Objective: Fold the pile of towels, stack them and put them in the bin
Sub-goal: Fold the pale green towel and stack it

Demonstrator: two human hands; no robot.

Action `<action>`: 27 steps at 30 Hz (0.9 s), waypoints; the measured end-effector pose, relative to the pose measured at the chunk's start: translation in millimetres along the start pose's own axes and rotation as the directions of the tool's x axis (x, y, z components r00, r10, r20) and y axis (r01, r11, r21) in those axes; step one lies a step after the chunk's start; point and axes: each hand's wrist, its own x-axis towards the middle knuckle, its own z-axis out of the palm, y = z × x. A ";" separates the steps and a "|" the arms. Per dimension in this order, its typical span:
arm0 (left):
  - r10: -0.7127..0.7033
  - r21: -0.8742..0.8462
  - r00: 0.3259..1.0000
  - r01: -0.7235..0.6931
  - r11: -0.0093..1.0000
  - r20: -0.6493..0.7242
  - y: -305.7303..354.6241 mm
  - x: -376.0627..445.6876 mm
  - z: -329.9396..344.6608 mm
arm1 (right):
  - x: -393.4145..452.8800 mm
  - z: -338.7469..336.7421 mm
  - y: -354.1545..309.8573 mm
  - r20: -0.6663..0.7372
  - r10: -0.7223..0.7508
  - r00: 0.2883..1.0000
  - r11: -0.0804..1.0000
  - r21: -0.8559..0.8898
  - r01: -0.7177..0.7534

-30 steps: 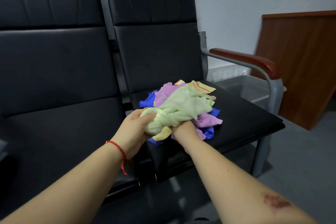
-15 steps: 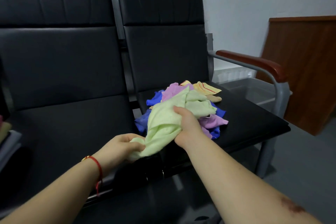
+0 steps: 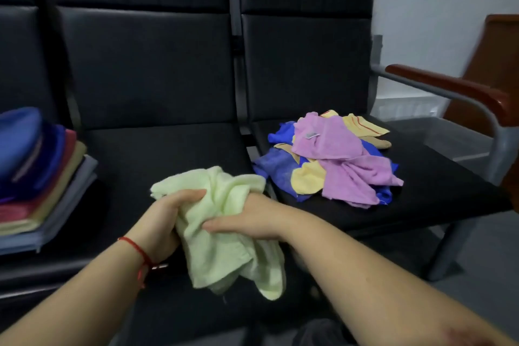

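Note:
A crumpled pale green towel (image 3: 224, 255) hangs over the front of the middle black seat (image 3: 157, 149), held by both hands. My left hand (image 3: 163, 222) grips its upper left part. My right hand (image 3: 250, 216) grips it from the right, fingers curled into the cloth. The pile of unfolded towels (image 3: 331, 157), pink, blue and yellow, lies on the right seat (image 3: 438, 194). A stack of folded towels (image 3: 36, 177) sits on the left seat. A clear plastic bin (image 3: 438, 135) stands on the floor behind the right armrest.
A wooden armrest on a grey metal frame (image 3: 449, 87) borders the right seat. A brown wooden panel (image 3: 500, 48) leans against the white wall at the far right. Grey floor shows at the lower right.
Both hands have carried the green towel off the pile to the left, over the middle seat. The view has swung left, bringing the folded stack into sight.

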 end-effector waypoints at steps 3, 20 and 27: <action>0.043 -0.102 0.999 -0.042 0.994 0.009 9.5 -9.4 -6.9 | 1.1 3.5 0.0 0.026 0.064 0.998 0.961 0.266 -0.069; 0.100 -0.059 0.988 -0.108 0.992 -0.117 26.6 -71.4 -58.3 | -31.2 29.3 -28.7 -0.294 -0.233 0.927 0.971 -0.125 0.204; 0.179 -0.020 0.977 -0.183 0.983 -0.119 17.0 -75.9 -58.7 | -41.7 66.9 -42.9 -0.109 -0.319 0.942 0.935 -0.196 0.294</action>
